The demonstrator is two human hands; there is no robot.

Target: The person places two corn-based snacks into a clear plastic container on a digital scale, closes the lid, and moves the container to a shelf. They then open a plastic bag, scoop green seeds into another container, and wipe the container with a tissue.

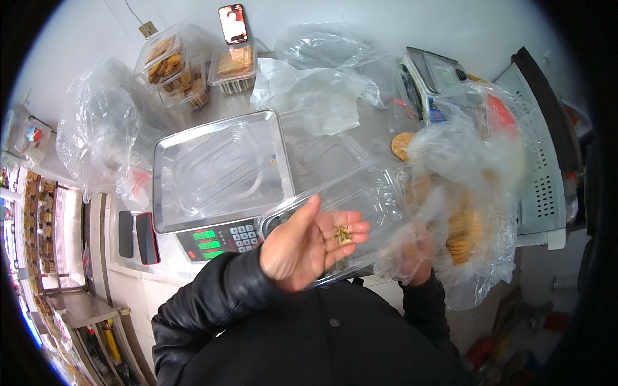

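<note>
My left hand (314, 241) is turned palm up with its fingers slightly curled, and small yellowish-green crumbs (343, 235) lie on it. Directly beneath it is a clear plastic container (376, 193), partly hidden by the hand and reaching over the front corner of the scale. Through thin film I see my right hand (416, 253), gripping the edge of a clear plastic bag (497, 270). Stacked flat golden biscuits (463, 236) show inside that bag. A digital scale (207, 241) with lit green displays stands left of my hands; a clear tray (217, 169) rests on its metal pan (166, 193).
Tubs of biscuits (166, 62) and a lidded tub (234, 65) stand at the back, with a lit phone (233, 24) above the latter. Crumpled bags (111, 125) lie left. A second scale (429, 72) and perforated metal casing (540, 183) are at right. Two phones (146, 239) lie front left.
</note>
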